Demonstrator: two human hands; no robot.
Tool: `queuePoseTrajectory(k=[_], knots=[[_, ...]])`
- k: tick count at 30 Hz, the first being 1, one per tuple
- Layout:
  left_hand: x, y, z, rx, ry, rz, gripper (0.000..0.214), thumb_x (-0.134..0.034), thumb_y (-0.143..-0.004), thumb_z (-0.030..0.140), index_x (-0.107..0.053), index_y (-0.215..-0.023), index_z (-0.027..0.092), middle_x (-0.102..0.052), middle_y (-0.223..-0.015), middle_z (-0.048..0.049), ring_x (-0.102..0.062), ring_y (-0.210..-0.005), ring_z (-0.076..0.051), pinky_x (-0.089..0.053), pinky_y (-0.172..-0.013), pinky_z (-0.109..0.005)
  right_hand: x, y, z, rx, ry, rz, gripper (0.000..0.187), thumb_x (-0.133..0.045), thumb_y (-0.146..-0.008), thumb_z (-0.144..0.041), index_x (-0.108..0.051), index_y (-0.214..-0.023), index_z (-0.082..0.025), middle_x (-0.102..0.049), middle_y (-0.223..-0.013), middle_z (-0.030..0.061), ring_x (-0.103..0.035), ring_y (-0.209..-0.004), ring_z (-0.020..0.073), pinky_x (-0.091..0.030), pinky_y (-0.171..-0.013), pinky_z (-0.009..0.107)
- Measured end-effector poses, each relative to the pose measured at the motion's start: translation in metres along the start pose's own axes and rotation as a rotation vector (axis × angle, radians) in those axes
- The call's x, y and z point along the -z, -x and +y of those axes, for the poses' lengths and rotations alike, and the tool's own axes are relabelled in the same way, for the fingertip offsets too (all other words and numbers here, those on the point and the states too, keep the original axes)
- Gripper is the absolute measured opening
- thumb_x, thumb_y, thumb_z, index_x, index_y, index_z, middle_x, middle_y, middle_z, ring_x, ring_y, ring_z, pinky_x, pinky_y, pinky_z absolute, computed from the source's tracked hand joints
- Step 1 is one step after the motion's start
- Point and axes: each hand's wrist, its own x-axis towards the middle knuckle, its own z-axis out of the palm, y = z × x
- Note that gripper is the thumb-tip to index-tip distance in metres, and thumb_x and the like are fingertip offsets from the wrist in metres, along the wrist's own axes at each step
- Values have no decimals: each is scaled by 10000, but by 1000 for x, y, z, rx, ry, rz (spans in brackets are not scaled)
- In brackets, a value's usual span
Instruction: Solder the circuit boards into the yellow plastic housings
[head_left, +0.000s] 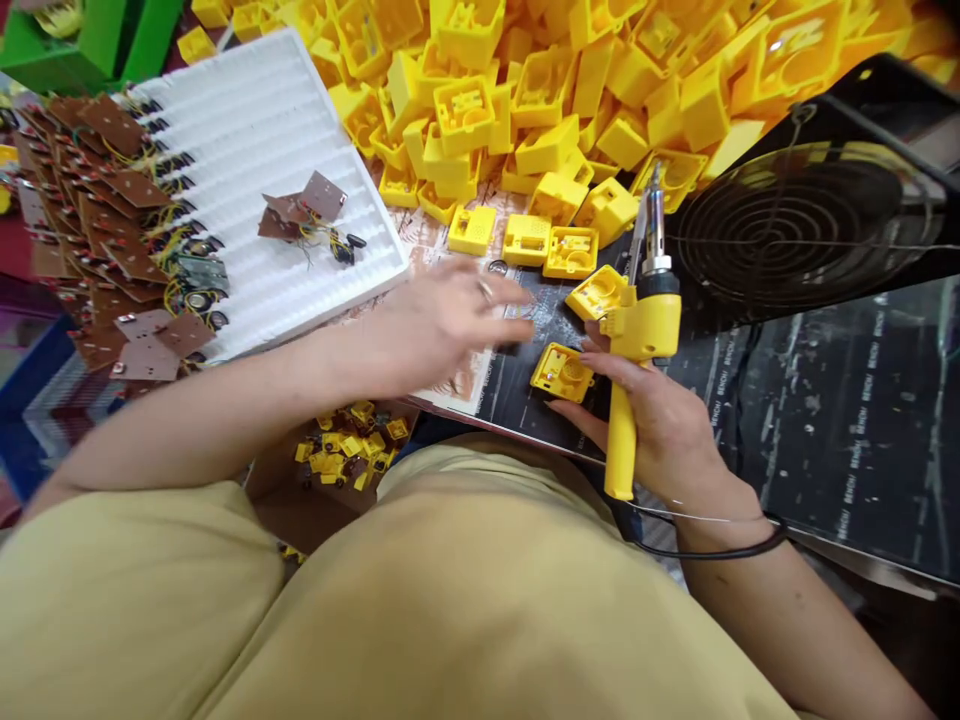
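My right hand (660, 415) grips a yellow soldering gun (643, 325), its metal tip pointing away from me. A small open yellow plastic case (562, 372) sits between the thumb and fingertips of that same hand. My left hand (457, 325), a little smeared by motion, reaches over the bench edge with its fingers stretched out and nothing visible in them. Just beyond the hands lie more yellow cases (571, 252), one of them (598, 293) close to the soldering gun. A thin wire and a black cable (720, 552) run by my right wrist.
A white ribbed foam tray (262, 130) at the left carries brown circuit boards (120, 250) with wires. Yellow cases (465, 110) are heaped at the back. A black fan (787, 220) stands at the right. Below the bench, a box holds small yellow pieces (352, 445).
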Motion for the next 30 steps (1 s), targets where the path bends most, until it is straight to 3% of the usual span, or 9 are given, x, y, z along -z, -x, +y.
queuePoseTrajectory(k=[2, 4, 9, 13, 17, 20, 23, 27, 30], knots=[[-7, 5, -10, 239, 102, 216, 407, -454, -1010, 171, -683, -1339, 242, -692, -1422, -72, -626, -1303, -260, -452, -1140, -501, -1, 1, 1, -4, -11, 7, 439, -753, -952, -347, -559, -1336, -261, -748, -963, 3, -765, -851, 212, -612, -691, 300], [-16, 1, -13, 346, 155, 305, 345, -476, -1037, 307, -710, -1273, 215, -743, -1281, -80, -637, -1239, -285, -458, -1101, -498, -2, 1, 1, -4, -21, 12, 442, -759, -946, -323, -566, -1336, -247, -748, -967, 7, -763, -861, 211, -614, -701, 299], [-34, -43, -1, 367, 89, 313, 340, -544, -1003, 455, -762, -1088, 209, -743, -1149, -94, -597, -1232, -341, -415, -1088, -541, 2, 3, -3, -4, -11, 23, 444, -772, -934, -288, -568, -1325, -235, -737, -949, 9, -763, -845, 214, -621, -685, 309], [-43, -71, 0, 311, 92, 235, 234, -619, -946, 374, -769, -958, 195, -765, -1043, -101, -621, -1175, -340, -424, -1036, -523, 10, 12, -6, -28, -5, 24, 508, -795, -914, -341, -552, -1347, -234, -750, -1016, 33, -772, -918, 246, -659, -744, 359], [-46, -61, -9, 256, 261, 144, 223, -579, -974, 275, -792, -982, 209, -802, -1042, -53, -680, -1058, -266, -413, -1019, -486, 9, 18, -7, -62, -17, 29, 567, -782, -921, -351, -501, -1402, -243, -748, -1208, 84, -765, -1028, 275, -678, -832, 422], [-47, -46, -12, 199, 353, 123, 242, -578, -997, 275, -812, -1036, 226, -822, -994, -37, -707, -995, -228, -384, -1058, -470, 1, 11, -7, -39, -36, 48, 499, -743, -951, -281, -512, -1391, -244, -761, -1178, 79, -774, -988, 252, -676, -803, 378], [-46, -35, -9, 184, 360, 132, 244, -588, -1011, 304, -822, -1057, 251, -830, -1016, -41, -721, -998, -228, -384, -1051, -454, 2, -1, -10, 4, -41, 73, 473, -783, -924, -338, -567, -1336, -247, -771, -1168, 60, -771, -1028, 246, -665, -849, 352], [-45, -30, -3, 259, 437, 186, 161, -702, -948, 300, -800, -1033, 206, -822, -874, -8, -734, -839, -184, -416, -1047, -400, 30, -3, -20, -6, 4, 194, 341, -819, -892, -268, -660, -1193, -278, -777, -868, -46, -744, -720, 148, -607, -683, 243], [-46, -30, 0, 289, 440, 197, 101, -736, -918, 282, -790, -925, 197, -812, -816, 13, -731, -781, -168, -421, -1062, -388, 64, 18, -22, -59, -7, 128, 263, -660, -1017, -381, -673, -1273, -320, -712, -718, -58, -681, -587, 124, -575, -614, 238]])
